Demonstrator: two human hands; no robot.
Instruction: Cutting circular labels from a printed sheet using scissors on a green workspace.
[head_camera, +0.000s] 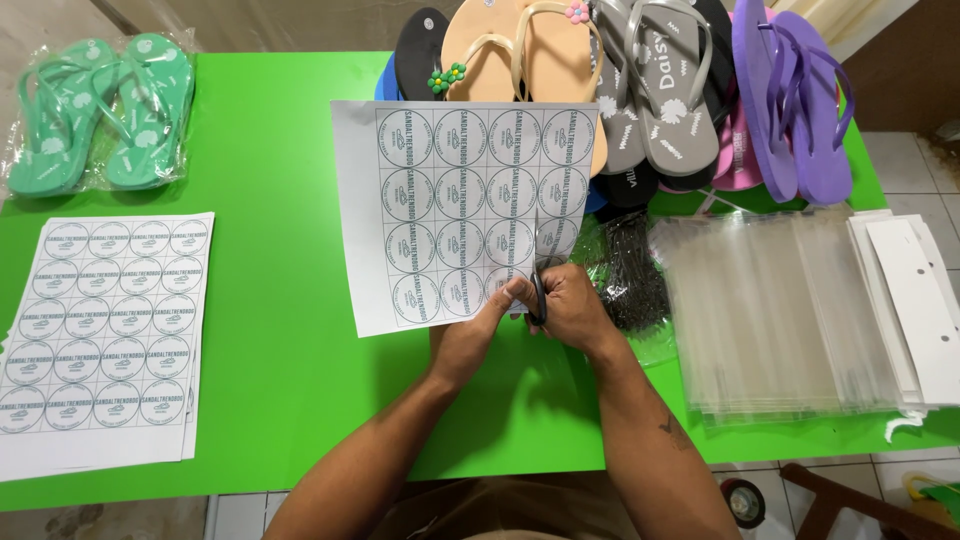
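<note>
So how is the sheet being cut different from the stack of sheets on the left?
The sheet being cut is single, lifted in the left hand, with scissors in the right hand slicing it. The stack of sheets lies flat, untouched, several deep on the green table. Both are white, printed with a grid of round labels.

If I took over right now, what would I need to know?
Left hand pinches the bottom edge of the sticker sheet, held up over the green table.
Right hand works the scissors, blades partway up a line between the sticker columns on the right.
Done: one cut started.
Left: the rest of this sheet, and the stack of uncut sheets at far left.
Clear bags and flip-flops lie to the right and at the back.
</note>
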